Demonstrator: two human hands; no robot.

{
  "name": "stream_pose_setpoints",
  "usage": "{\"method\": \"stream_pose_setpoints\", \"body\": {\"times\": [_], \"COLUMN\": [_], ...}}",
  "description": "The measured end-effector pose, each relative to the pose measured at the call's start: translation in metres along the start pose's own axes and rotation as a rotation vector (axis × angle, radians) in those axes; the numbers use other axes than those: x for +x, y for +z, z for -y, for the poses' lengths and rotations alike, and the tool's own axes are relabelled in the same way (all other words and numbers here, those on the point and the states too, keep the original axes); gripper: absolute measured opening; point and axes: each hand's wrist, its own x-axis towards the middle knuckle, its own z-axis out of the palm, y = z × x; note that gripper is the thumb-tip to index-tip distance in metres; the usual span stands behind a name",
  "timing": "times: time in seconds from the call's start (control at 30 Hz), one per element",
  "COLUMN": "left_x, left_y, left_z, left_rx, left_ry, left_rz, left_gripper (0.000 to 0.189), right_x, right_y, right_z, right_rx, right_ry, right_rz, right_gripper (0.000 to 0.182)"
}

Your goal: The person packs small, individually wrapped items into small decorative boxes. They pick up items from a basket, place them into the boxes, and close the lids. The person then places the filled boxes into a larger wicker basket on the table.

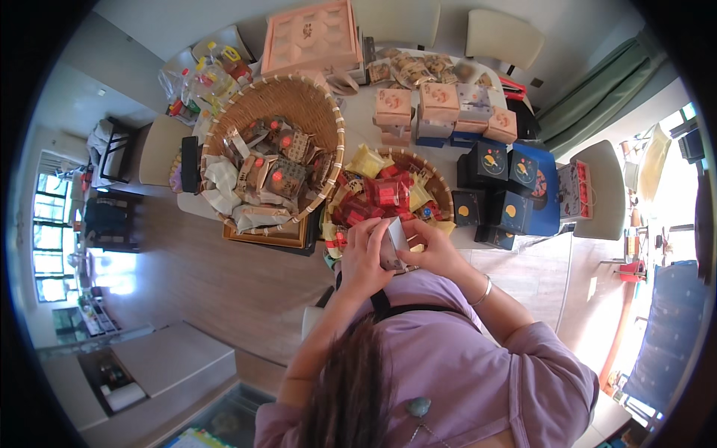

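Close to my body, over the near rim of the smaller wicker basket (450, 193), a small pale paperboard box (394, 244) is held between both hands. My left hand (365, 255) grips its left side. My right hand (434, 245) has its fingers and thumb at the box's right edge. Red and yellow wrapped packets (387, 192) fill the basket beyond the box. To the left stands a larger wicker basket (269, 92) with wrapped round pastries (285, 178) and white packets (221, 176) inside.
Pink and grey boxes (440, 102) stand stacked on the table's far side, near bagged pastries (417, 68). Dark decorated boxes (488, 162) are stacked at right. A large pink box with a moulded tray (311, 39) lies at the back, with oil bottles (215, 81) left of it.
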Motion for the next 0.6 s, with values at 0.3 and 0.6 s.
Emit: {"method": "stream_pose_setpoints", "body": {"times": [0.3,0.6], "left_x": [-0.031,-0.050], "left_y": [0.026,0.031], "left_z": [0.018,0.044], "left_rx": [-0.007,-0.454], "left_ry": [0.056,-0.296], "left_rz": [-0.027,0.323], "left_gripper": [0.082,0.070], "right_x": [-0.010,-0.004], "right_y": [-0.008,-0.021], "right_z": [-0.023,-0.035], "right_rx": [-0.186,-0.034], "right_ry": [0.138,-0.001], "right_rz": [0.146,0.263], "right_gripper": [0.037,0.049]}}
